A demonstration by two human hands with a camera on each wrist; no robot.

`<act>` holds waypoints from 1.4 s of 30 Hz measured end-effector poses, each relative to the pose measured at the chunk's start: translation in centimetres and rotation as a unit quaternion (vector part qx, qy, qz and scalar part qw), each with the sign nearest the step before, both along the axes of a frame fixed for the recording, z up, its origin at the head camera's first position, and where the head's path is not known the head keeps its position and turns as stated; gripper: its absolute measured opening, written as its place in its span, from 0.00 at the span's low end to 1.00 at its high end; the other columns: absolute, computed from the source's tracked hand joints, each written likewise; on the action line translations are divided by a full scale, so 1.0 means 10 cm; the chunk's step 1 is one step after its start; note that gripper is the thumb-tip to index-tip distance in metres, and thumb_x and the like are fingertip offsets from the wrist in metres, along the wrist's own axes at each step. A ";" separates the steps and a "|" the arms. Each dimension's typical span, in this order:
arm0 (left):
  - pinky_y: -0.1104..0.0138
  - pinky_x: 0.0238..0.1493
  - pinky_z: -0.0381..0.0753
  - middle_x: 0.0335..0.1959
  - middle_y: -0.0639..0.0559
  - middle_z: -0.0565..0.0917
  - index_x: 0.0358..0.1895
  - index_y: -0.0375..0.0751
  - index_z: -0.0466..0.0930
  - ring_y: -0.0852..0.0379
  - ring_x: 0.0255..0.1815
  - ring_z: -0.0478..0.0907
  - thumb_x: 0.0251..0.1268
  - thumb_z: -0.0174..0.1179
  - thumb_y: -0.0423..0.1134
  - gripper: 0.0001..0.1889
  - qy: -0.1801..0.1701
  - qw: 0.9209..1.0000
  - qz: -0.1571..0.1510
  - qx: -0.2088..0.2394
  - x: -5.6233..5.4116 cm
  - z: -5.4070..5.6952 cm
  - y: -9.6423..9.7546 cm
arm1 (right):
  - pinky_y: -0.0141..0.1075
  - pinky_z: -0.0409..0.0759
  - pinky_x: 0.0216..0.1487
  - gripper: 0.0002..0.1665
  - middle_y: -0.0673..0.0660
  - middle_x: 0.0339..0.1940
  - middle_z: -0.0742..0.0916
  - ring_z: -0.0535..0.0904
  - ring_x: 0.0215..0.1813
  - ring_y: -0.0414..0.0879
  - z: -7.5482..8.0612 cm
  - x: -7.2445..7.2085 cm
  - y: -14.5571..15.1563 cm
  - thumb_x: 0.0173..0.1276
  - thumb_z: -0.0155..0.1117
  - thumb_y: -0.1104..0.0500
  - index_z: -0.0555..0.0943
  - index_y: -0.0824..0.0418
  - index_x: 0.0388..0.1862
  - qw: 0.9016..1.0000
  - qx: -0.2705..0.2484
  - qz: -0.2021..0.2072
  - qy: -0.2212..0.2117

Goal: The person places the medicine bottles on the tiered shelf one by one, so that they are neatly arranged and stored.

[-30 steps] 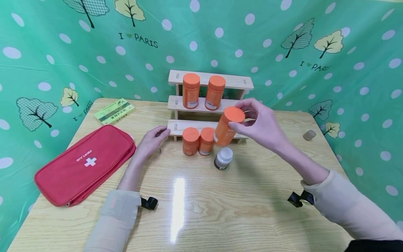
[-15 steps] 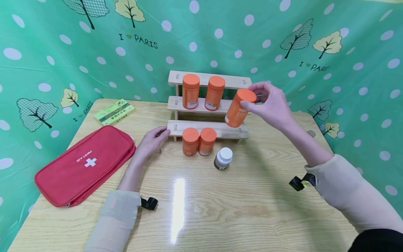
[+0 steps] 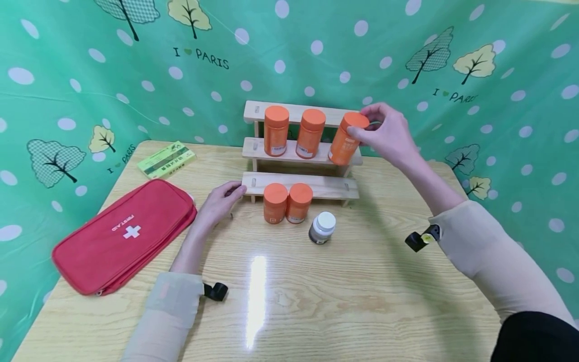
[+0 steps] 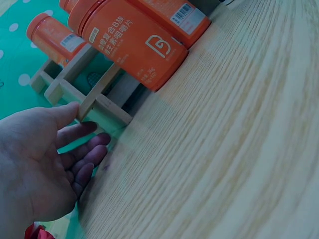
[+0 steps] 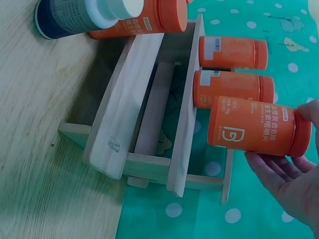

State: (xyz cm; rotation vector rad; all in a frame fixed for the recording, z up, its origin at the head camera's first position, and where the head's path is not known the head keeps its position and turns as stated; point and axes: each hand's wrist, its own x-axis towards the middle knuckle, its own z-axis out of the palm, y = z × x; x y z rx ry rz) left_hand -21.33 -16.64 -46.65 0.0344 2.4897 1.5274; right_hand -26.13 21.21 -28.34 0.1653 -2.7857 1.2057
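My right hand (image 3: 390, 131) grips an orange pill bottle (image 3: 345, 143) by its cap end, thumb on one side and fingers on the other. The bottle tilts at the right end of the middle tier of a wooden step rack (image 3: 316, 186); I cannot tell if its base touches the wood. Two like bottles, a left one (image 3: 276, 131) and a right one (image 3: 310, 134), stand on that tier. At the lowest tier's left end, my left hand (image 3: 220, 202) pinches the board between thumb and index finger, the other fingers loosely bent below (image 4: 82, 159).
Two more orange bottles, one (image 3: 275, 203) beside the other (image 3: 299, 203), stand before the rack. A white-capped dark bottle (image 3: 322, 228) is right of them. A red first-aid pouch (image 3: 126, 234) and a green box (image 3: 166, 160) lie left. A patterned cloth (image 3: 316, 60) hangs behind.
My right hand has carried the orange bottle up, back and right, from above the white-capped bottle to the middle tier's right end. The left hand has stayed at the rack.
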 end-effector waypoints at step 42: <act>0.47 0.82 0.61 0.76 0.37 0.72 0.76 0.39 0.67 0.40 0.80 0.64 0.79 0.51 0.59 0.34 0.002 1.000 0.004 -0.008 0.00 0.01 0.02 | 0.38 0.89 0.54 0.37 0.59 0.61 0.82 0.81 0.58 0.51 -0.18 -0.30 -0.09 0.67 0.71 0.43 0.71 0.58 0.68 0.999 0.010 -0.025 -0.025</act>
